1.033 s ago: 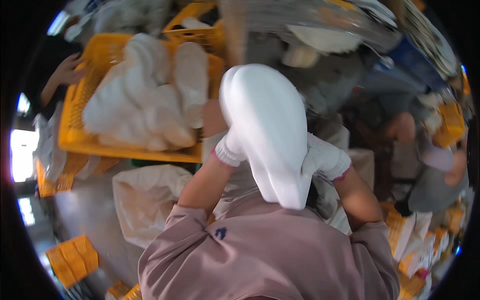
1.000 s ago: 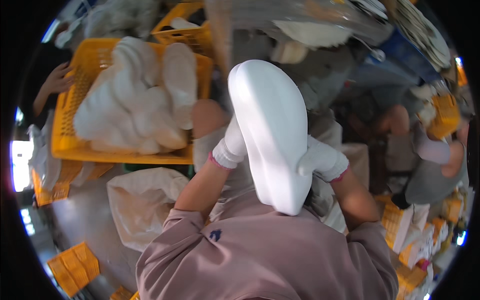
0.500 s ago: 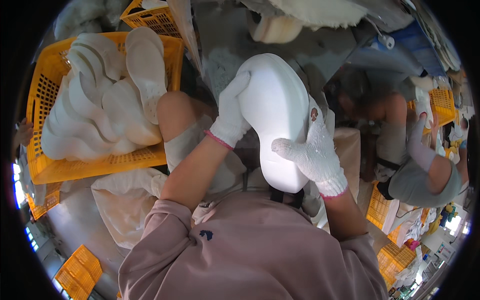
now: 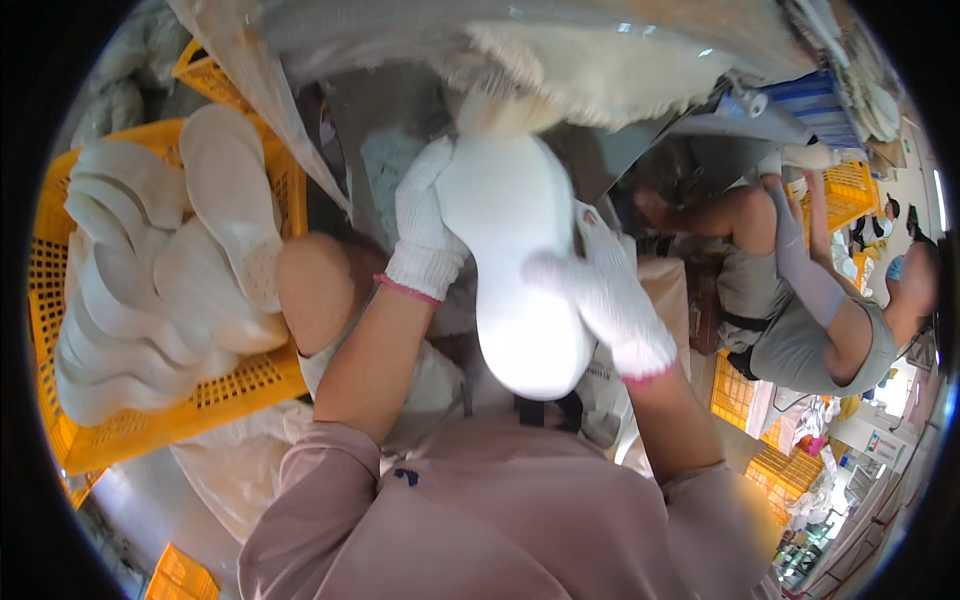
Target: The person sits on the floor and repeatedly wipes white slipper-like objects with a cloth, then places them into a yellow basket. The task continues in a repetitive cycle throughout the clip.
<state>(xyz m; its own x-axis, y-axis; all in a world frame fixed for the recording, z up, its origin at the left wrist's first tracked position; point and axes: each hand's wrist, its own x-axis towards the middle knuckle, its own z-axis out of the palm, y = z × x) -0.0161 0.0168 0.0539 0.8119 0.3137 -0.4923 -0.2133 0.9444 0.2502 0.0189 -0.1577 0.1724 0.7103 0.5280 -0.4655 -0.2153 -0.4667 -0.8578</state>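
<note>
Between my gloved hands is a white foam shoe sole point(image 4: 515, 230), its broad end pointing away from me. My left hand point(image 4: 425, 215) grips the far left edge. On the right side my right hand point(image 4: 610, 290) holds the sole, thumb across its upper face. Both hands wear white knit gloves with pink cuffs. The sole's far end is at a cream, rounded, wheel-like part point(image 4: 505, 112); I cannot tell whether they touch. Fluffy pale material point(image 4: 610, 70) hangs just above that part.
To my left, a yellow crate point(image 4: 170, 425) holds several white soles point(image 4: 225, 170). Plastic sheeting point(image 4: 330, 30) drapes over the grey work area ahead. A seated co-worker point(image 4: 830, 340) is on the right, near yellow crates point(image 4: 785, 475).
The sole has moved away from me, its far end now at the cream part, and turned its face more squarely up. My view has shifted; both hands still hold the sole.
</note>
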